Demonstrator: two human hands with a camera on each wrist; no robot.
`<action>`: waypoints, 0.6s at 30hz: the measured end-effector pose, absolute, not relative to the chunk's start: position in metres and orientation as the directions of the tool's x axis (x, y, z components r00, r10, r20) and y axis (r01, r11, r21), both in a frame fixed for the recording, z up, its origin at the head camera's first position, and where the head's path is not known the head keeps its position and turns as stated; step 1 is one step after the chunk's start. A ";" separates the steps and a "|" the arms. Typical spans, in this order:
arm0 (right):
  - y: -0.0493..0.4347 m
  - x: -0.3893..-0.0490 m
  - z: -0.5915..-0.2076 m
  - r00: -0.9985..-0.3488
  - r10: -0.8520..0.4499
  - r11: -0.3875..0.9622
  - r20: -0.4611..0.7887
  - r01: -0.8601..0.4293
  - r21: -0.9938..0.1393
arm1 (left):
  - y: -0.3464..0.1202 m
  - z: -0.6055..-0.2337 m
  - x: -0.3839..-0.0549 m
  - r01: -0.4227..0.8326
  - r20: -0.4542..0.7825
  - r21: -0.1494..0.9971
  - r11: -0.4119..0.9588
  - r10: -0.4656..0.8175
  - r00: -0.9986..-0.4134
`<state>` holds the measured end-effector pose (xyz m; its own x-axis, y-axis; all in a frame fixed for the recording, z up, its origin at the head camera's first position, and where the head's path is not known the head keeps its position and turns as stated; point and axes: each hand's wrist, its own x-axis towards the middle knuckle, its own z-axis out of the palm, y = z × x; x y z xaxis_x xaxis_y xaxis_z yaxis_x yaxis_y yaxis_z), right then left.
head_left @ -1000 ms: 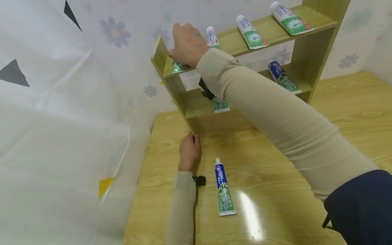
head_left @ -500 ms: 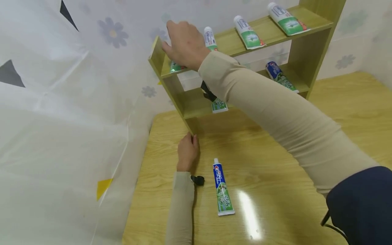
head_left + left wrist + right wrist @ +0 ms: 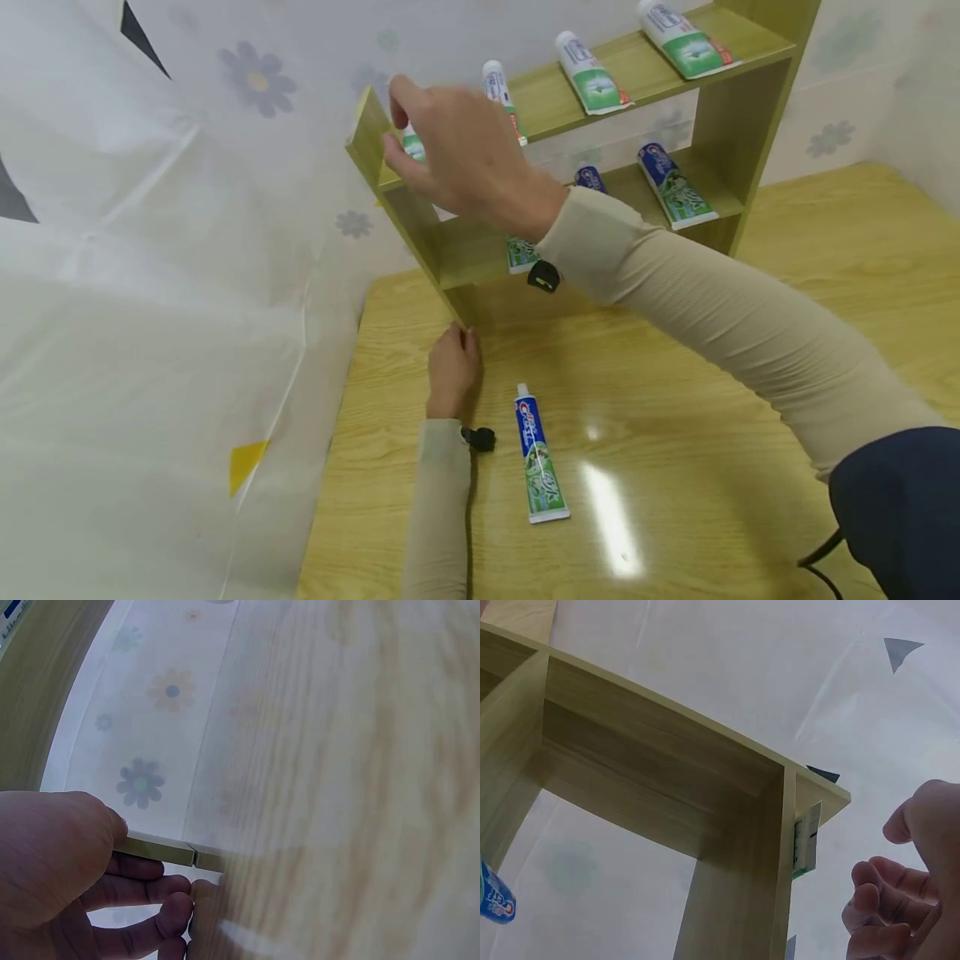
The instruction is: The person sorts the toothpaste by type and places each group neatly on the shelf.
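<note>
My left hand [image 3: 452, 373] holds the lower front end of the left side panel of a small wooden shelf [image 3: 411, 233]. In the left wrist view, the thumb and fingers of that hand [image 3: 64, 859] lie on either side of a thin board edge. Above the upper tier, my right hand [image 3: 476, 158] has its thumb and fingers loosely bent and apart, holding nothing. Partly hidden behind it, a green-and-white toothpaste tube [image 3: 413, 145] lies at the left end of that tier. In the right wrist view, this tube's end [image 3: 807, 838] sticks out past the shelf edge, apart from the fingers.
More green-and-white tubes [image 3: 592, 77] lie along the upper tier. Blue-and-green toothpaste tubes [image 3: 677, 190] lie on the tier below, one partly behind the right wrist. Another blue-and-green tube [image 3: 538, 462] lies on the wooden table [image 3: 675, 467]. White sheeting [image 3: 150, 350] hangs at the left.
My right hand has let go of the tube at the upper tier's left end and drawn back toward me, its fingers spreading. The left hand stays at the shelf's foot. The head view has shifted slightly.
</note>
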<state>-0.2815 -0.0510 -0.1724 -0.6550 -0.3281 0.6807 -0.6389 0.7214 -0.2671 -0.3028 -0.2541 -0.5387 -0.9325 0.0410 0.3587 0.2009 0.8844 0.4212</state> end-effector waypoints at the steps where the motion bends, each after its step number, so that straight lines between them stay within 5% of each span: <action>1: -0.049 -0.278 -0.176 -0.643 -0.333 0.707 0.690 -0.654 -0.268 | -0.254 -0.539 -0.303 0.203 0.365 0.419 0.885 0.041 -0.930; 10: -0.025 -0.251 -0.214 -0.575 -0.354 0.602 0.738 -0.744 -0.291 | -0.254 -0.539 -0.303 0.197 0.362 0.421 0.885 0.035 -0.932; 18: -0.018 -0.225 -0.257 -0.599 -0.390 0.555 0.699 -0.759 -0.340 | -0.255 -0.541 -0.306 0.222 0.405 0.415 0.882 0.040 -0.914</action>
<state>-0.2249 -0.0176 -0.2572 -0.5988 -0.3901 0.6995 -0.7591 0.5548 -0.3405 -0.3065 -0.2554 -0.5412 -0.9136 0.0397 0.4047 0.2220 0.8825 0.4146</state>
